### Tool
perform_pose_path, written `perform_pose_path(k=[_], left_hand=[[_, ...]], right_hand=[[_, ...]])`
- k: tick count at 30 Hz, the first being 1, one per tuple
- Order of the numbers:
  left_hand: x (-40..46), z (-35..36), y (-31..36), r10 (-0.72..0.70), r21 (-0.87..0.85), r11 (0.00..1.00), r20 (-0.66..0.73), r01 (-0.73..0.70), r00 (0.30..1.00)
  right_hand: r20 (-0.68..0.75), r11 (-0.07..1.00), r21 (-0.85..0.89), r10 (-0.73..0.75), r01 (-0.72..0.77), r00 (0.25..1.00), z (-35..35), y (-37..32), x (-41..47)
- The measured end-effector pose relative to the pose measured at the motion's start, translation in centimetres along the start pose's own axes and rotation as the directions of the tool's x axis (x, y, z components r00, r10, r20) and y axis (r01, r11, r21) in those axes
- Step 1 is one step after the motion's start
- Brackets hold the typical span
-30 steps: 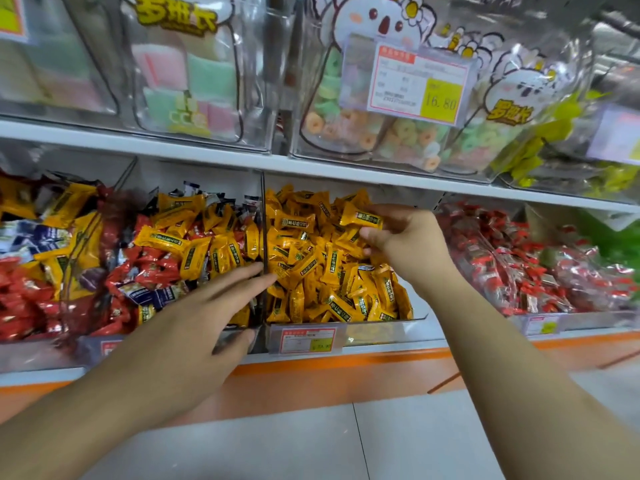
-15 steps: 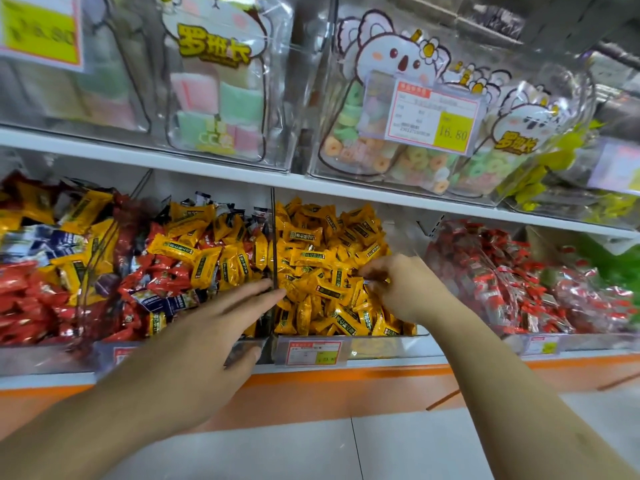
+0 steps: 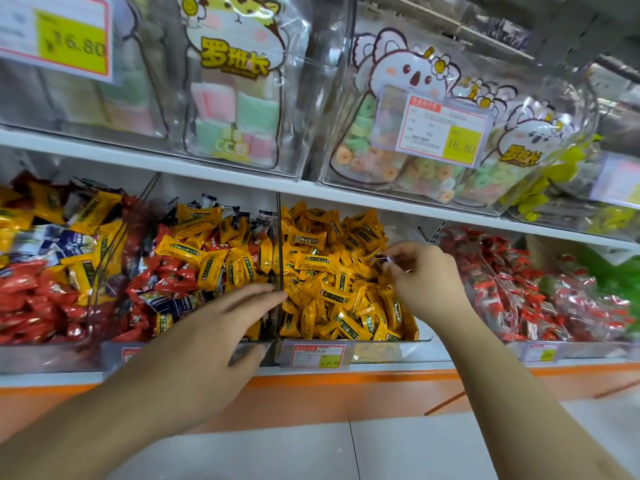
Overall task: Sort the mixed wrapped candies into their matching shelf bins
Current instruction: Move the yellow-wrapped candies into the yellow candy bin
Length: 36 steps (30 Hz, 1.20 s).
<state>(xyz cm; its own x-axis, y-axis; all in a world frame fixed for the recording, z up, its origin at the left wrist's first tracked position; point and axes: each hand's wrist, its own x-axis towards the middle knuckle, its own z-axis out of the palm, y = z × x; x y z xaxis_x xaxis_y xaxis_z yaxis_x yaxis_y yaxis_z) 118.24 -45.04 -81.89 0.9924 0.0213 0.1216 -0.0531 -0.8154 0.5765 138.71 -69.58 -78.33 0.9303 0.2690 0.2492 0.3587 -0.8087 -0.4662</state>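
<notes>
From the head view, two hands reach into the lower shelf (image 3: 214, 174) of a candy display. The left hand (image 3: 204, 344) lies flat with straight fingers, its fingertips (image 3: 273, 294) at the clear divider (image 3: 278, 258) between the mixed bin (image 3: 194, 271) and the yellow bin (image 3: 346, 344); its grip is wide and holds nothing. The right hand (image 3: 426, 282) is curled over the right part of the yellow bin, thumb and forefinger pinching a small dark-wrapped candy (image 3: 383, 260) just above the yellow pile; the grip is narrow, closed on that one piece.

Four bins show along the lower shelf. The far-left bin (image 3: 45, 271) holds red, yellow and blue-and-white wrappers mixed together. The mixed bin next to it holds yellow pieces lying on top of red ones, with a few dark blue wrappers low at the front. The yellow bin holds yellow candies (image 3: 332, 271) only, too many to count. The right-hand bin (image 3: 533, 289) holds red-and-clear wrapped candies.

On the upper shelf stand clear bins of bagged sweets: one bag of pastel squares (image 3: 235, 112) and two bags of ring gummies (image 3: 415, 161) with koala art are plain. Two yellow price tags read 16.80, one at the upper left (image 3: 69, 43) and one on the ring-gummy bin (image 3: 446, 129). Three small price labels sit on the lower bin fronts, the middle one (image 3: 318, 355) under the yellow bin.
</notes>
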Motion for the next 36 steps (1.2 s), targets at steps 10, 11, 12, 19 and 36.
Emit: perform_pose_path(k=[10,11,12,19,36], left_hand=[[-1.3,-4.8,-2.1,-0.225,-0.025,0.973,-0.301,0.228,0.927],[-1.5,-5.1,-2.4,-0.219,-0.015,0.974,-0.301,0.225,0.928],[-1.7,-5.2,-2.5,-0.208,-0.011,0.977,-0.295,0.214,0.933],[-0.4,-3.7,-1.1,-0.036,-0.010,0.999,-0.106,0.035,0.994],[0.5,0.6,0.1,0.107,0.141,0.983,0.076,-0.116,0.991]], right_hand=[[0.154,0.883,0.407,-0.318,0.233,0.936,3.2,-13.6,-3.1],[0.182,0.879,0.427,-0.310,0.209,0.933,3.2,-14.1,-2.9],[0.187,0.890,0.418,-0.283,0.184,0.941,3.0,-14.1,-2.6],[0.337,0.978,0.002,-0.199,0.210,0.920,0.0,-5.2,-1.7],[0.192,0.977,-0.104,-0.164,0.186,0.968,6.2,1.5,3.4]])
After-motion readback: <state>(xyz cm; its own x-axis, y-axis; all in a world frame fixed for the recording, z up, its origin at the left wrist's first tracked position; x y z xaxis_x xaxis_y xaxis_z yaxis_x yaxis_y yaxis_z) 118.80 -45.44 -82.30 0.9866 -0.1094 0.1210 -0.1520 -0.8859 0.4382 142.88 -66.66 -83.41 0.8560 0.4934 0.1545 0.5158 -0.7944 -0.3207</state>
